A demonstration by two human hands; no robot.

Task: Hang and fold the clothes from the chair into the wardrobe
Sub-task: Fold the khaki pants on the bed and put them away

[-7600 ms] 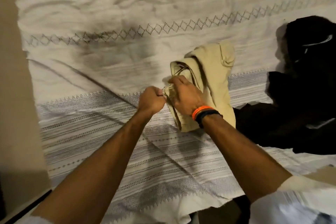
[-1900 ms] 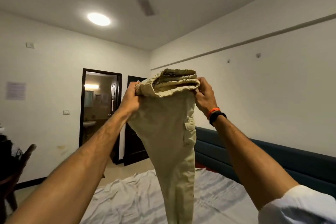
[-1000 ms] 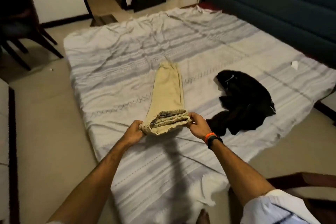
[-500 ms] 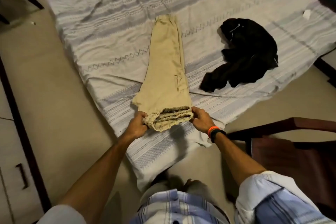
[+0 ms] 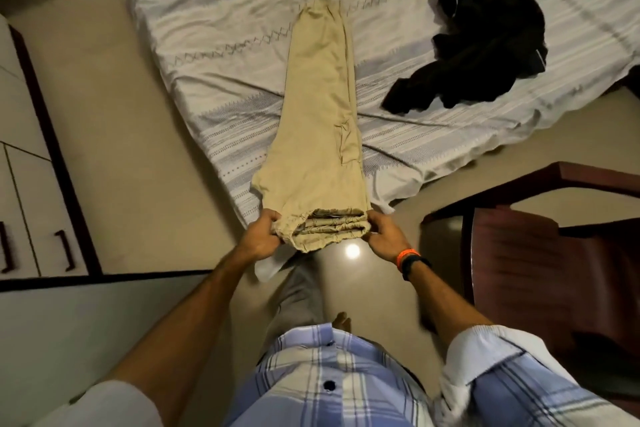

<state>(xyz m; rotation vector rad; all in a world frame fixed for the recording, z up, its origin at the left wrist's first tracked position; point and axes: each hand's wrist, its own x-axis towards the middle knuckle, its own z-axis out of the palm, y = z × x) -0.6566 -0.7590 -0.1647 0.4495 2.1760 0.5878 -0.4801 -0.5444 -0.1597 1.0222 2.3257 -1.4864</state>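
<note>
Left hand (image 5: 264, 235) and right hand (image 5: 385, 238) each pinch the waistband of the long khaki cotton trousers (image 5: 320, 121), legs laid toward 12 o'clock across the striped white bedsheet (image 5: 214, 10), likely flattening them for folding.

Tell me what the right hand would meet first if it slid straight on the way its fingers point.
The right hand points leftward along the khaki trousers waistband it pinches; beyond that, probably the left hand.

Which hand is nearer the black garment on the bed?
Right. The right hand grips the khaki trousers' waistband end on the black garment's side; the left hand grips the far end.
</note>
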